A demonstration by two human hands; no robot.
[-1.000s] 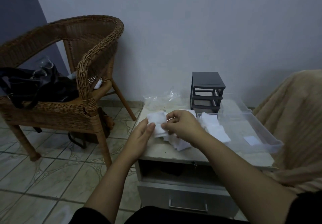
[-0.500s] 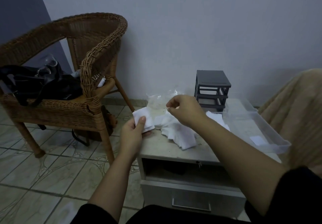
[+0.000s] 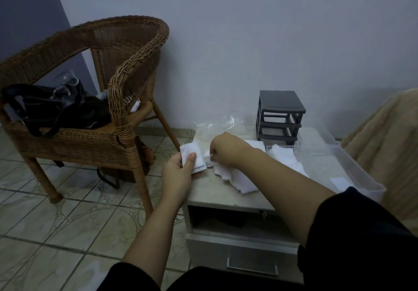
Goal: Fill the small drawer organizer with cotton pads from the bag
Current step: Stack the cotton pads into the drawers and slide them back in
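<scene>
Head view, centre of frame. The left hand (image 3: 178, 174) grips a stack of cotton pads (image 3: 191, 156), thumb pressed on top and fingers curled beneath. Just to its right, the right hand (image 3: 228, 148) has its fingers curled and pinches a single cotton pad (image 3: 207, 158) beside that stack. A loose pile of cotton pads (image 3: 237, 178) lies on the bench (image 3: 212, 192) under the right wrist. A crumpled clear plastic bag (image 3: 217, 125) lies behind the hands. The dark grey three-tier drawer organizer (image 3: 280, 114) stands upright at the rear of the bench, apart from both hands. A clear plastic tub (image 3: 358, 168), right of centre, holds more white pads (image 3: 282, 157) and bears a white label (image 3: 340, 181) whose writing cannot be read. At left, a wicker chair (image 3: 126, 69) carries a black bag (image 3: 63, 109).
</scene>
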